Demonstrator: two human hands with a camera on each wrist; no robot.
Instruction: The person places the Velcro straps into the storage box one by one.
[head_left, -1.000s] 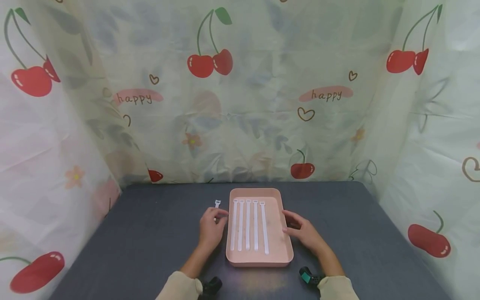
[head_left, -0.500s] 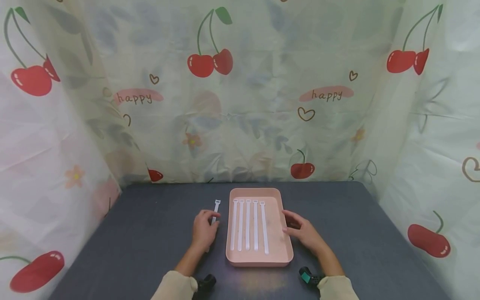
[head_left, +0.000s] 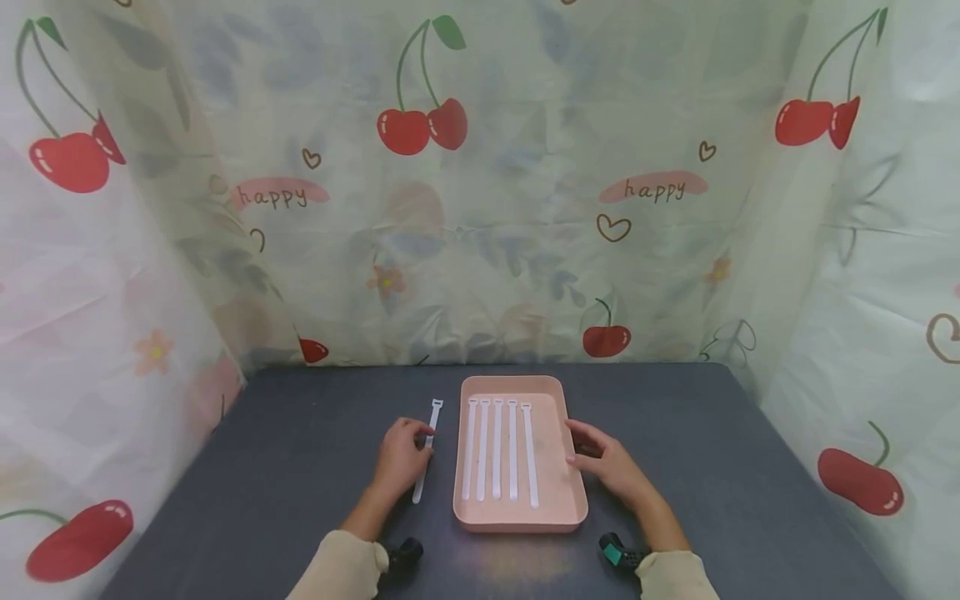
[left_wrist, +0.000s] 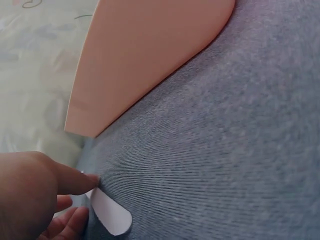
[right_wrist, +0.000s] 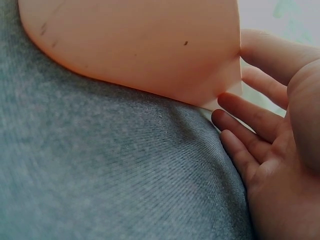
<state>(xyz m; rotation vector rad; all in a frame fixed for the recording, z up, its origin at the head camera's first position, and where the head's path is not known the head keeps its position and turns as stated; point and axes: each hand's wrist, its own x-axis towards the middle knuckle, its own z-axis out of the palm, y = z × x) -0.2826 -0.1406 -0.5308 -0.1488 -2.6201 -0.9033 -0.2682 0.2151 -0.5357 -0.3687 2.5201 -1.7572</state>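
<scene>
A white cable tie with a wider slotted head lies on the dark table, left of the pink tray. My left hand is over its middle, thumb and forefinger apart with their tips at the strip. In the left wrist view the tie's rounded end sticks out beyond the thumb. Several matching cable ties lie side by side lengthwise in the tray, heads toward the back. My right hand rests at the tray's right wall, its fingers spread loosely against it.
A dark cloth-like surface covers the table. Behind it and at both sides hangs a cherry-print curtain. Both wrists carry dark devices, the right one with a green patch.
My left hand has drawn back leftward from the tray's left edge to the loose cable tie, uncovering more of it. The tie, tray and right hand have stayed put.
</scene>
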